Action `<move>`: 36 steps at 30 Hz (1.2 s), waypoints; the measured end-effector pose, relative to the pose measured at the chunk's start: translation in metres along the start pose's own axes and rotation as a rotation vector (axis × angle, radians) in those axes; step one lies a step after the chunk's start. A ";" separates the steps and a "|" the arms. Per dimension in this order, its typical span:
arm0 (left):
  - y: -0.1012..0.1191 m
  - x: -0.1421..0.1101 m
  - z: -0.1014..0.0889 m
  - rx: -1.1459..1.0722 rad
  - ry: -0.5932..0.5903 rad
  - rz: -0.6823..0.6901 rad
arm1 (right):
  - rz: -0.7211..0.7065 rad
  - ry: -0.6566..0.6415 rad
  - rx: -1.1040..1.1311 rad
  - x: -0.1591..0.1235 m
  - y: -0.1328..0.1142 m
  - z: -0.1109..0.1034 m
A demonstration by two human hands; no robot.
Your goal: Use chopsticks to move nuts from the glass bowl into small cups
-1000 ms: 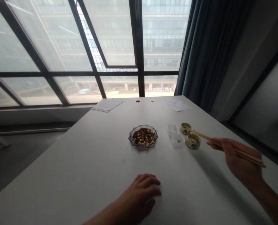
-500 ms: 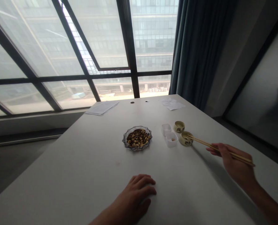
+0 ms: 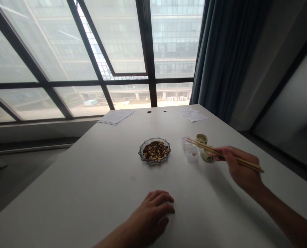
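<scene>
My right hand [image 3: 242, 167] is closed around a pair of wooden chopsticks [image 3: 220, 154], whose tips reach left over the small containers. Under and beside them stand two clear plastic cups; the nearer cup [image 3: 192, 155] has a small piece inside, while the farther cup [image 3: 186, 143] is partly behind the tips. Two small pale-green ceramic bowls, a far one [image 3: 201, 138] and a near one [image 3: 207, 156] with dark characters, are partly hidden by the chopsticks and hand. A scalloped glass dish [image 3: 141, 155] holds mixed nuts and seeds [image 3: 155, 151]. My left hand [image 3: 154, 212] rests on the table, fingers loosely apart, holding nothing.
The white table [image 3: 91, 193] runs back toward large windows. Stacked papers [image 3: 116, 117] lie at its far left, and a crumpled sheet [image 3: 194, 115] at its far right. A dark blue curtain [image 3: 220, 51] hangs beyond the right edge.
My right hand has moved the chopsticks left and up, from inside the near ceramic bowl to above the plastic cups. My left hand stays in place. The view has shifted slightly.
</scene>
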State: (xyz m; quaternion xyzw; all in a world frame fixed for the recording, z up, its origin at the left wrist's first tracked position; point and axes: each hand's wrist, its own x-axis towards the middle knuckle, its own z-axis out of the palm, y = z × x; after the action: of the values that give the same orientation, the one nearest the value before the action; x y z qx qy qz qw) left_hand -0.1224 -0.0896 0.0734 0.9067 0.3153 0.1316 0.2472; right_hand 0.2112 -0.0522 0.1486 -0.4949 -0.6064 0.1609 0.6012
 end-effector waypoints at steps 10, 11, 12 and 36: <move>-0.001 -0.002 0.000 -0.018 0.007 0.020 | -0.047 -0.357 0.144 0.040 0.026 0.114; -0.001 -0.002 0.000 -0.018 0.010 0.026 | -0.063 -0.373 0.135 0.042 0.030 0.121; -0.002 -0.002 0.000 -0.019 0.012 0.029 | -0.080 -0.386 0.120 0.043 0.034 0.127; -0.005 -0.004 0.005 0.017 0.046 0.062 | -0.062 -0.411 0.094 0.030 0.060 0.144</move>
State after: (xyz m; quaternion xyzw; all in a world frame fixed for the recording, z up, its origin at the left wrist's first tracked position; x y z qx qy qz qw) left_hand -0.1261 -0.0901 0.0664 0.9149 0.2939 0.1571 0.2279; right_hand 0.1144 0.0571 0.0859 -0.4042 -0.7229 0.2681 0.4922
